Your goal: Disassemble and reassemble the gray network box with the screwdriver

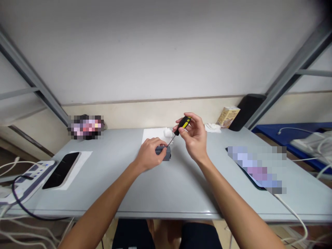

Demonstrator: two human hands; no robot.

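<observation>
My right hand (195,136) grips a screwdriver (183,125) by its black and yellow handle. The thin metal shaft slants down to the left and reaches the top of a small dark grey box with slots (167,154). My left hand (151,154) is closed around the left side of that box and steadies it on the desk. Its fingers cover much of the box, and the shaft's tip by the thumb is hard to make out. Just behind the hands lie a white sheet of paper (149,134) and a small white rounded object (168,132).
On the grey desk (155,193), a phone (62,170) and a power strip (36,180) lie left. A blurred-out device (254,169) with a white cable lies right. A carton (228,117), a black cylinder (247,111) and crumpled tissue (213,128) stand by the wall.
</observation>
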